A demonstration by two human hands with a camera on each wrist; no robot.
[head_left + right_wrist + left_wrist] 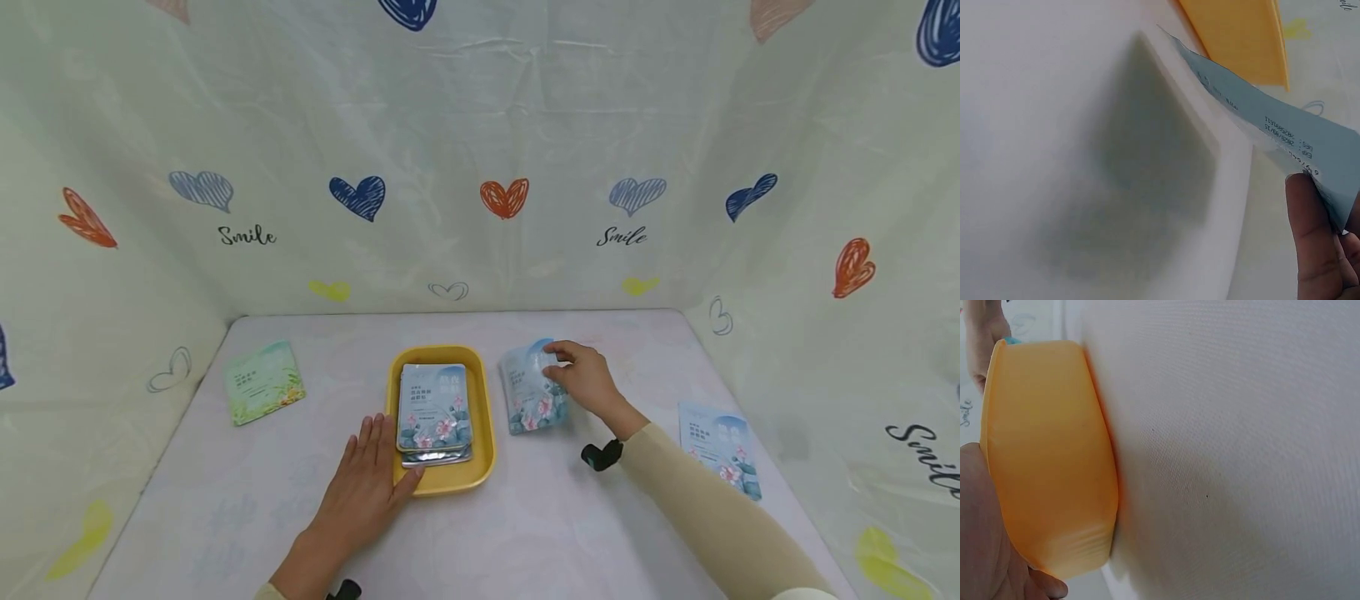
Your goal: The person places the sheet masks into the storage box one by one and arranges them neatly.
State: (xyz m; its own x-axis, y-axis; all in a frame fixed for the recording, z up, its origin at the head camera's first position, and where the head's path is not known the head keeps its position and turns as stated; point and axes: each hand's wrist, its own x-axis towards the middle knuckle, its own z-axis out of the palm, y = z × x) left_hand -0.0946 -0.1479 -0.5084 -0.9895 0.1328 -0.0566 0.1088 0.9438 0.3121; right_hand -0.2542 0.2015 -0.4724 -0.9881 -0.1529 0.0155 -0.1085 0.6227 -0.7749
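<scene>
A yellow tray [486, 450] holds a small stack of flat sachets [433, 404]; the top one is pale blue with printed pink flowers. My left hand [360, 479] rests against the tray's left side, fingers straight along the rim and thumb at the near left corner. To the right of the tray, my right hand [588, 383] pinches another blue floral sachet [528, 392] by its right edge. Seen in the right wrist view, that sachet [1260, 119] is raised at a slant, its shadow on the table below and its printed back towards the camera.
A green sachet [264, 383] lies at the table's left side. Another blue floral sachet [720, 442] lies at the right, partly behind the right sleeve [697, 508]. A curtain [570, 125] printed with hearts closes off the back and sides of the white table [540, 533].
</scene>
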